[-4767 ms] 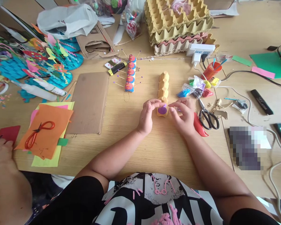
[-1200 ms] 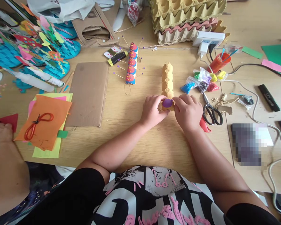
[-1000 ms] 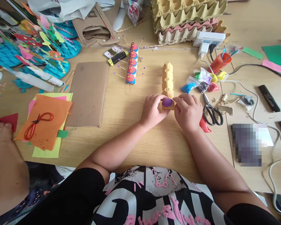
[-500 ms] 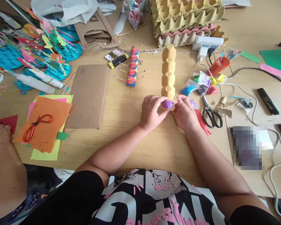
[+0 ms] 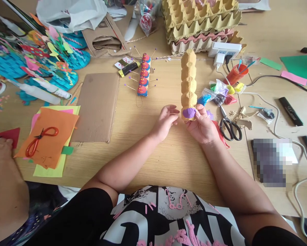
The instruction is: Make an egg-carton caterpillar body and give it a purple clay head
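My right hand pinches the near end of a yellow egg-carton strip, a row of several bumps that points away from me. Purple clay covers part of the bump at that end, close to my thumb. Just left of the strip, my left hand is apart from it, fingers loosely curved with a gap to the thumb and nothing in them. Beyond my hands stands a finished-looking caterpillar of red and blue bumps with purple-tipped sticks. Small bags of coloured clay lie to the right.
Black-handled scissors lie right of my hand. Stacked egg trays and a power strip stand behind. At left are cardboard, orange paper with red-handled scissors, and another person's hand on red paper.
My left hand has let go of the strip and moved a little left. My right hand still holds the strip, which has shifted slightly right.
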A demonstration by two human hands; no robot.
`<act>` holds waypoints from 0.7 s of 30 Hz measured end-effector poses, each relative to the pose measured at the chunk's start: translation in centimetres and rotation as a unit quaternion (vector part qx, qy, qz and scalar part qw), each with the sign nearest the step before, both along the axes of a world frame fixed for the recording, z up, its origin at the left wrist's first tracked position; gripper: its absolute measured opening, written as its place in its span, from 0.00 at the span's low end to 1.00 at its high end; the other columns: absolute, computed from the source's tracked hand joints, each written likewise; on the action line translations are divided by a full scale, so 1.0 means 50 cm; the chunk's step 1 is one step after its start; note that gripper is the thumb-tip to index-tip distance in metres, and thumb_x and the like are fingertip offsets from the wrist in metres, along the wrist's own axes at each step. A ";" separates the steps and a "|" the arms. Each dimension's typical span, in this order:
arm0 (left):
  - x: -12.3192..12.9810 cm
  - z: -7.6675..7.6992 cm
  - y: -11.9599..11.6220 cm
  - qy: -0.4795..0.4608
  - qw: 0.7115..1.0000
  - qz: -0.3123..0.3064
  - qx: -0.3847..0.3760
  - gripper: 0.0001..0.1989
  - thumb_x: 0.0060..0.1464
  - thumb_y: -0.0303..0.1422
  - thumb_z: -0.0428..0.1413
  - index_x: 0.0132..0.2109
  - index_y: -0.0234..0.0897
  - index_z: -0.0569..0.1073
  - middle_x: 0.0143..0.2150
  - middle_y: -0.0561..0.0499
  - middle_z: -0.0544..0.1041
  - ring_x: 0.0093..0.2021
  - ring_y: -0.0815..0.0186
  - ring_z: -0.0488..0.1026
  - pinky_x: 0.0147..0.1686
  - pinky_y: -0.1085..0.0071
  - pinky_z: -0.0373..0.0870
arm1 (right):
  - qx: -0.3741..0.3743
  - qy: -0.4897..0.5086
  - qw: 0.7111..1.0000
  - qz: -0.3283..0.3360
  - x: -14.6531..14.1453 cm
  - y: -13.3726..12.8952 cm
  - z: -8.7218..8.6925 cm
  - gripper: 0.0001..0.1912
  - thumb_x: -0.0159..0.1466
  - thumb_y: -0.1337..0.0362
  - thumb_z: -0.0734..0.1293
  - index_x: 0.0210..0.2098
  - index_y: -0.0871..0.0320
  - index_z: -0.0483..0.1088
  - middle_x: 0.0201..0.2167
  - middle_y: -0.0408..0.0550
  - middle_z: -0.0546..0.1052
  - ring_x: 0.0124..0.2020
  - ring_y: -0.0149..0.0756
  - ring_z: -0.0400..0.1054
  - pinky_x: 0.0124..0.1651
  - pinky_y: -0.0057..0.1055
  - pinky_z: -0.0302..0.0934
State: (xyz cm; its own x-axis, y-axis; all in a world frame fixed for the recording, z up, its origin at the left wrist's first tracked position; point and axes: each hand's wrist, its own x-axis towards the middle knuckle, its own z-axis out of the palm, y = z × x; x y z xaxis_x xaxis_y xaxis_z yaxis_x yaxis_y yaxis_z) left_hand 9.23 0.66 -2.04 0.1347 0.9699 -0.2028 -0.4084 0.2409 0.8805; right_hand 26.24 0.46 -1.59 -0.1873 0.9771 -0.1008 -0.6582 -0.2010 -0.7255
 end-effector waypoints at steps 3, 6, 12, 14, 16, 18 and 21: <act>0.003 0.026 -0.001 -0.111 0.986 -0.057 -0.108 0.11 0.65 0.41 0.63 0.42 0.37 0.76 0.36 0.52 0.77 0.32 0.72 0.70 0.31 0.73 0.62 | 0.023 -0.020 0.999 0.015 -0.005 -0.005 0.000 0.23 0.57 0.56 0.84 0.40 0.45 0.69 0.37 0.35 0.79 0.40 0.33 0.75 0.45 0.33 0.74; -0.001 0.037 -0.001 -0.179 0.969 -0.078 -0.149 0.12 0.69 0.39 0.60 0.40 0.35 0.78 0.34 0.52 0.78 0.31 0.72 0.71 0.30 0.74 0.62 | 0.040 -0.036 0.998 0.028 -0.012 -0.008 -0.002 0.22 0.57 0.57 0.84 0.40 0.46 0.69 0.32 0.35 0.76 0.37 0.34 0.73 0.45 0.35 0.75; -0.016 0.028 0.008 -0.207 0.961 -0.117 -0.142 0.07 0.67 0.33 0.61 0.43 0.35 0.82 0.40 0.49 0.84 0.35 0.70 0.76 0.32 0.74 0.66 | 0.020 -0.025 0.998 0.059 -0.016 -0.012 0.005 0.21 0.58 0.55 0.84 0.40 0.47 0.70 0.34 0.35 0.76 0.35 0.32 0.72 0.44 0.35 0.74; -0.017 0.026 0.009 -0.203 0.962 -0.121 -0.138 0.08 0.67 0.34 0.61 0.42 0.35 0.82 0.40 0.49 0.84 0.34 0.70 0.76 0.34 0.73 0.67 | 0.011 -0.016 0.997 0.069 -0.018 -0.014 0.010 0.20 0.59 0.53 0.83 0.40 0.47 0.71 0.35 0.36 0.77 0.35 0.33 0.72 0.46 0.38 0.76; -0.016 0.024 0.009 -0.199 0.965 -0.113 -0.131 0.08 0.67 0.34 0.61 0.40 0.35 0.82 0.38 0.50 0.83 0.34 0.70 0.75 0.34 0.72 0.67 | 0.011 -0.013 0.998 0.065 -0.021 -0.016 0.013 0.19 0.59 0.52 0.83 0.38 0.47 0.71 0.36 0.37 0.77 0.36 0.35 0.73 0.47 0.41 0.76; -0.014 0.024 0.007 -0.190 0.968 -0.103 -0.125 0.07 0.66 0.34 0.63 0.39 0.36 0.81 0.37 0.51 0.82 0.34 0.70 0.75 0.34 0.72 0.67 | 0.013 -0.020 0.998 0.059 -0.024 -0.018 0.015 0.19 0.59 0.53 0.83 0.37 0.47 0.70 0.36 0.38 0.77 0.38 0.37 0.74 0.47 0.43 0.77; -0.013 0.023 0.006 -0.176 0.971 -0.102 -0.122 0.07 0.65 0.35 0.64 0.40 0.37 0.81 0.37 0.51 0.82 0.36 0.69 0.75 0.35 0.71 0.67 | 0.013 -0.031 0.998 0.058 -0.027 -0.020 0.015 0.21 0.58 0.55 0.83 0.36 0.48 0.68 0.36 0.38 0.77 0.38 0.37 0.74 0.47 0.42 0.77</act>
State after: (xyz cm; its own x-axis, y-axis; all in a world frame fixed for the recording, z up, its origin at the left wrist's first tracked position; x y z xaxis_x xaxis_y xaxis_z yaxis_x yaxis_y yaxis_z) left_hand 8.58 0.95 -0.89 0.4212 0.8447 -0.3302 -0.5965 0.5322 0.6008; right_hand 24.89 -0.53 -0.85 -0.2936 0.9516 -0.0906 -0.5853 -0.2538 -0.7700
